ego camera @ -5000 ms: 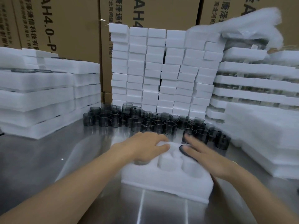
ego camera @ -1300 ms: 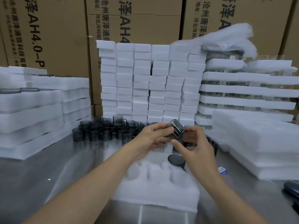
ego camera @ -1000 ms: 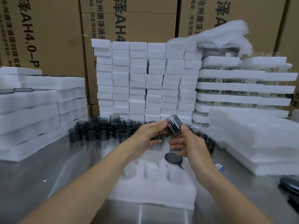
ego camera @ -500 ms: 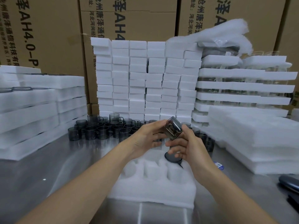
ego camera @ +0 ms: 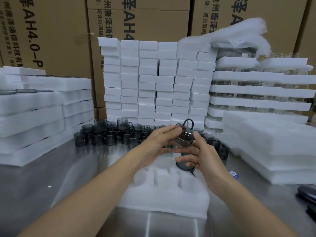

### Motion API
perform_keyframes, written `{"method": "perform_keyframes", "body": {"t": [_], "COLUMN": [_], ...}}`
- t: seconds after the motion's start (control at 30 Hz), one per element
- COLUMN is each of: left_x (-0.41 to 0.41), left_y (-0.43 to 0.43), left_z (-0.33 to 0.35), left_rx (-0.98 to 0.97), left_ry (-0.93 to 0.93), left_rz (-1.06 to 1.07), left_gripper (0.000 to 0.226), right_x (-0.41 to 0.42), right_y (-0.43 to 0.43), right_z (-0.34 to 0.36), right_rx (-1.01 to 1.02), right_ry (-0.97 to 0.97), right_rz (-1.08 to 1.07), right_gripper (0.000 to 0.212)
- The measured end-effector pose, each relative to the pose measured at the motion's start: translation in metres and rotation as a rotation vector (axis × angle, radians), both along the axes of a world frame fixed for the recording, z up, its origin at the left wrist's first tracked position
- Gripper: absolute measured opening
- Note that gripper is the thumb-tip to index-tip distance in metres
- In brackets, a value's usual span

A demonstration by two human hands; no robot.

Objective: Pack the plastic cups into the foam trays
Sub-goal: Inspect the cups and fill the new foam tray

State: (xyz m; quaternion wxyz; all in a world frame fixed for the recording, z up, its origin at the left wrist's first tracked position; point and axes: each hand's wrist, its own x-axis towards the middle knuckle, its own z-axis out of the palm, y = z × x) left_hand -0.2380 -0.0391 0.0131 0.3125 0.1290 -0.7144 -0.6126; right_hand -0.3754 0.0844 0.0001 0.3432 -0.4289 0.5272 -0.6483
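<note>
— Two bare hands meet over the white foam tray with round pockets [ego camera: 164, 199]: what do they hold?

— One smoky grey transparent plastic cup with a loop handle [ego camera: 184, 136], tilted in the air above the tray's far edge. The left hand [ego camera: 159, 144] pinches it by the rim side; the right hand [ego camera: 196, 154] curls its fingers around the lower part.

— Anything already in the tray?

— One dark grey cup [ego camera: 185, 165] sits in the far right pocket, partly hidden by the right hand; the nearer pockets look bare, though the foam blurs there.

— And the rest?

— Many loose grey cups [ego camera: 106, 135] stand crowded on the steel table [ego camera: 51, 182] behind the tray, in front of a wall of stacked white foam blocks [ego camera: 153, 79] and brown cardboard cartons [ego camera: 56, 31].
</note>
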Motion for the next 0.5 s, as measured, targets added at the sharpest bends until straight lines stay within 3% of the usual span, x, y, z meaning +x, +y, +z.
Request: {"method": "perform_keyframes", "body": {"t": [0.17, 0.3, 0.4, 0.5], "left_x": [-0.002, -0.002, -0.002, -0.004], "left_y": [-0.001, -0.007, -0.005, -0.001], "left_z": [0.001, 0.002, -0.001, -0.003], "left_rx": [0.015, 0.036, -0.026, -0.108], "left_ry": [0.027, 0.023, -0.031, -0.034], "left_rz": [0.144, 0.237, 0.243, 0.250], "left_gripper": [0.064, 0.056, 0.073, 0.082], "right_x": [-0.003, 0.001, 0.001, -0.002], "right_y": [-0.002, 0.000, 0.000, -0.001], "right_z": [-0.001, -0.004, -0.009, -0.012], "right_rx": [0.018, -0.080, -0.117, -0.106], "right_ry": [0.025, 0.125, 0.236, 0.314], "right_rz": [0.005, -0.039, -0.075, -0.104], "right_gripper": [0.060, 0.054, 0.060, 0.038]}}
